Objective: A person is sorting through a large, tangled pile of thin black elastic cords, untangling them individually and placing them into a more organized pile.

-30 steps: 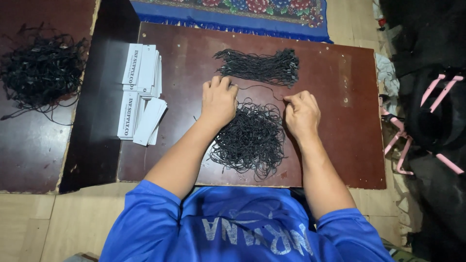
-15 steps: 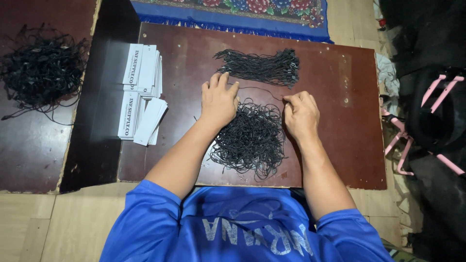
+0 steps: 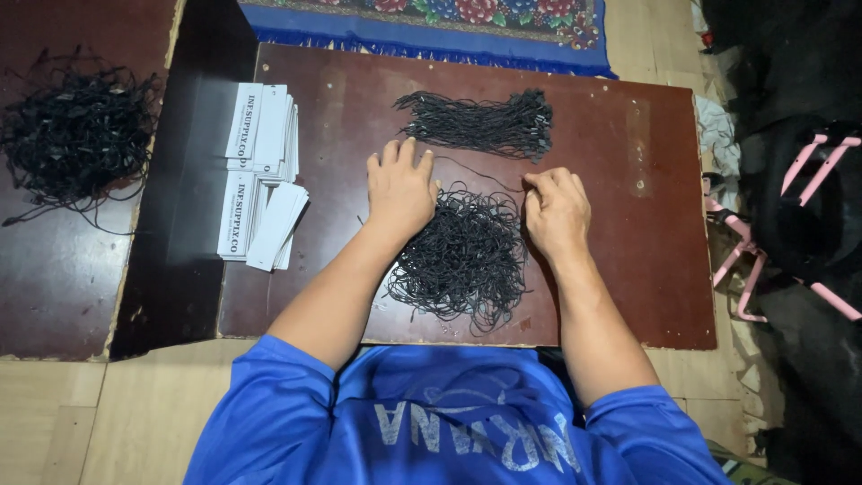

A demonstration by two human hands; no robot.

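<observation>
A: Black cord stock sits in three places. Leftmost, a loose heap of cords [image 3: 76, 135] lies on the dark side board [image 3: 54, 287]. Next come white paper tags [image 3: 260, 171], stacked at the left edge of the brown work board [image 3: 628, 269]. Then the tangled cord pile [image 3: 462, 256] lies between the hands, with a straightened cord bundle [image 3: 485, 121] beyond it.

B: Failure risks?

A: Probable fault: snagging. The pile is knotted, so pulling one strand could drag neighbouring loops along and disturb the sorted bundle nearby. Strands near the front edge of the board could also slip off.

B: Hand states?

A: Left hand [image 3: 400, 189]: laid flat, fingers extended and slightly spread, palm down on the left margin of the tangled pile. It grips nothing; it presses or steadies. Right hand [image 3: 557, 211]: fingers curled inward, thumb and forefinger pinched together at the pile's upper right corner, apparently closed on a single strand [image 3: 476, 171] that runs left across the board. The pinch point itself is too small to confirm.
</observation>
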